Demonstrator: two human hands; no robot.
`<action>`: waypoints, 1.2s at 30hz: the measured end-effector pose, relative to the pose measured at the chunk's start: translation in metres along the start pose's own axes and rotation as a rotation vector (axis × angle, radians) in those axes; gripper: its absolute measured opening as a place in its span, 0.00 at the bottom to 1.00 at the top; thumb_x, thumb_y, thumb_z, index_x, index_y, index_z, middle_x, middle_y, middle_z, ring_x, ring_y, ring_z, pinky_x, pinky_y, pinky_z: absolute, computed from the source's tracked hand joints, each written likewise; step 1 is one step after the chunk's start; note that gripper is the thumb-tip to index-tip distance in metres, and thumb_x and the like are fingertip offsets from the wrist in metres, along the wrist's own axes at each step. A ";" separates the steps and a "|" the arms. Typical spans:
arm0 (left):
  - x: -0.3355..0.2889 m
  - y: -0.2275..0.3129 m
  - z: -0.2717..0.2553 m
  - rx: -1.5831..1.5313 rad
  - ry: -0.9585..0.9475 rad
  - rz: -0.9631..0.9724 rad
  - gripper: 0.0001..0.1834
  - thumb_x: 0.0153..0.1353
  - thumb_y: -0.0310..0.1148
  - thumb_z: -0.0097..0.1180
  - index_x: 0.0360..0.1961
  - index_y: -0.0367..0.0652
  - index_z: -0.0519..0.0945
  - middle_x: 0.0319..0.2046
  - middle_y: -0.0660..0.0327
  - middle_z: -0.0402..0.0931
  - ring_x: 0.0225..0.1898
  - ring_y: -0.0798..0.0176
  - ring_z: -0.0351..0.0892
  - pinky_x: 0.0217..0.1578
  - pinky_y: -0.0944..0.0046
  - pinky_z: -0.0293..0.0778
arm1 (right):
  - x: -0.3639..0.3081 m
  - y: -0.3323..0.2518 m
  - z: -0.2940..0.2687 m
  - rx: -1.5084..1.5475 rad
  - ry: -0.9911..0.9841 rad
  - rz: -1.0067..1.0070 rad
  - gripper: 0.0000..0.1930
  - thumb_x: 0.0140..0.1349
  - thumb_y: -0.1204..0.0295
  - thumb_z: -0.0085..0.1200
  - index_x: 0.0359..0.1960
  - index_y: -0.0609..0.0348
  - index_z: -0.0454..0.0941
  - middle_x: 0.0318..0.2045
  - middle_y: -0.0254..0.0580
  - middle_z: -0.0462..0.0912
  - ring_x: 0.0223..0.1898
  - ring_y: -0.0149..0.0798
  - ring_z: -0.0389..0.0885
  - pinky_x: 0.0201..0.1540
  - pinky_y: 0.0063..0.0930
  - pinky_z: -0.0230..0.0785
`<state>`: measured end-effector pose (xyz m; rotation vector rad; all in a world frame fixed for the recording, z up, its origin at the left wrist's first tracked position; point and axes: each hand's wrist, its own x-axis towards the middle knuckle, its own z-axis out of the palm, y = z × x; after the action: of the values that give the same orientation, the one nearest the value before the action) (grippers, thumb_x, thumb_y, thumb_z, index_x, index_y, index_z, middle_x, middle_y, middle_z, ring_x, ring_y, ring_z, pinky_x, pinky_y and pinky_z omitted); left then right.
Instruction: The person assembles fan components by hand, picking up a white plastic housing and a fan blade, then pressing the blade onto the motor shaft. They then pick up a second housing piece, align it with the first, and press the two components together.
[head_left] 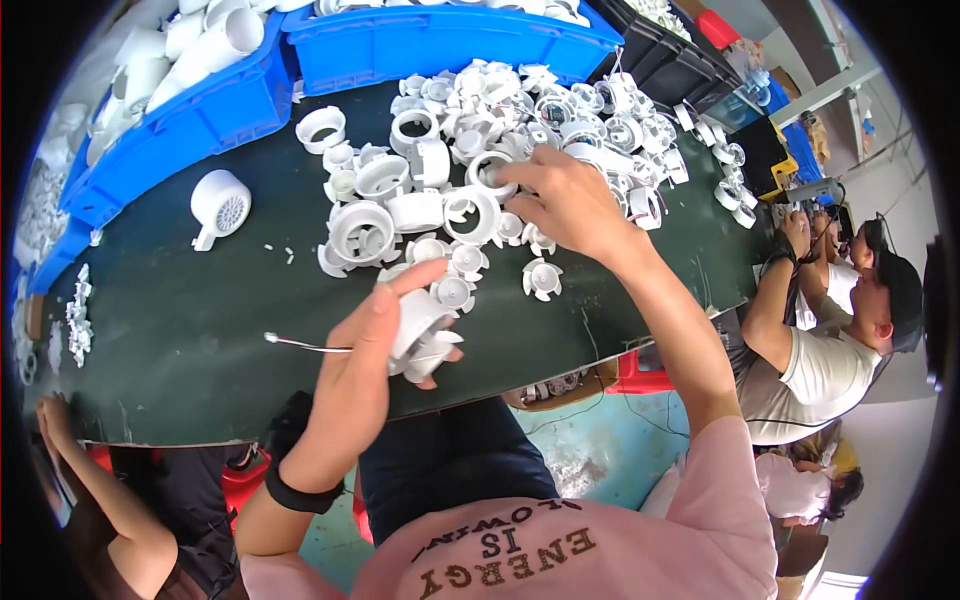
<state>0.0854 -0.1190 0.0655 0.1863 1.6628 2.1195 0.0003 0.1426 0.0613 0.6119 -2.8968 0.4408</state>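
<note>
My left hand (365,345) is closed round a white plastic ring-shaped housing (418,318), held above the table's near edge. A white fan wheel (432,357) is held against its underside. A thin wire (310,346) with a small white plug sticks out to the left of that hand. Over the pile, my right hand (570,200) pinches the rim of another white ring (484,172) between thumb and index finger. Just below this hand lie a loose fan wheel (542,279) and several more, beside open white rings (362,234).
A heap of white fan parts (490,95) covers the far middle of the dark green table (250,320). Blue bins (450,42) line the far edge. At the left stands a white housing with a grille (220,205). Other people (810,340) sit on both sides.
</note>
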 end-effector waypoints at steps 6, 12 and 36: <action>-0.004 -0.005 -0.002 -0.314 -0.038 -0.052 0.24 0.72 0.53 0.31 0.50 0.42 0.61 0.32 0.56 0.74 0.26 0.66 0.78 0.19 0.74 0.68 | -0.011 -0.022 -0.012 0.547 0.191 0.214 0.08 0.58 0.73 0.63 0.27 0.66 0.80 0.49 0.45 0.76 0.31 0.26 0.77 0.30 0.20 0.69; 0.002 -0.008 0.013 0.116 0.136 0.312 0.21 0.72 0.46 0.32 0.44 0.37 0.69 0.27 0.60 0.73 0.26 0.70 0.71 0.24 0.72 0.64 | -0.064 -0.119 -0.002 1.271 0.072 0.161 0.29 0.64 0.65 0.56 0.61 0.62 0.55 0.42 0.43 0.74 0.42 0.33 0.77 0.42 0.23 0.70; -0.028 -0.014 0.037 0.351 0.231 0.496 0.21 0.69 0.41 0.33 0.40 0.33 0.73 0.29 0.57 0.74 0.30 0.68 0.70 0.31 0.68 0.65 | -0.098 -0.137 0.025 0.669 0.432 -0.228 0.33 0.63 0.57 0.52 0.60 0.68 0.56 0.52 0.59 0.66 0.50 0.52 0.68 0.52 0.43 0.62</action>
<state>0.1271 -0.0953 0.0667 0.5259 2.3188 2.2305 0.1437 0.0515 0.0523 0.7927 -2.2055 1.3343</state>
